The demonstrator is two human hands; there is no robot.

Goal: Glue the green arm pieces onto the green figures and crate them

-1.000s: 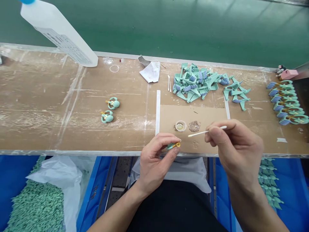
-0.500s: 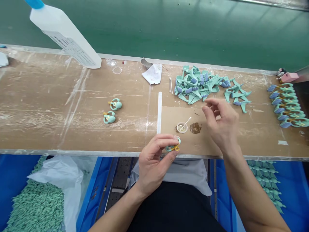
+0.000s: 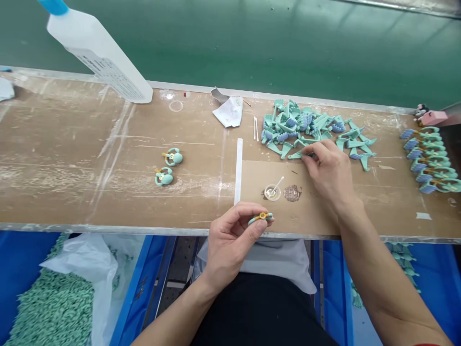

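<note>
Between thumb and fingers, my left hand (image 3: 236, 240) holds a small teal and yellow ring-shaped piece (image 3: 261, 217) over the table's front edge. My right hand (image 3: 330, 174) pinches the end of a teal part (image 3: 295, 155) at the near side of a pile of teal and purple parts (image 3: 288, 126). A small round cup (image 3: 272, 192) with a cotton swab (image 3: 279, 182) in it stands between the hands, beside a brown, wet-looking patch (image 3: 292, 192). Two teal figures (image 3: 174, 157) (image 3: 164, 177) lie to the left.
A white bottle with a blue cap (image 3: 104, 57) stands at the back left. Assembled pieces (image 3: 432, 161) form a row at the far right. Two swabs (image 3: 256, 129) and a white scrap (image 3: 229, 112) lie near the pile. Blue bins (image 3: 139, 283) sit below the table (image 3: 194, 197).
My right hand has closed on a teal part at the pile's near edge. My left hand has turned the ring-shaped piece so its yellow part faces up.
</note>
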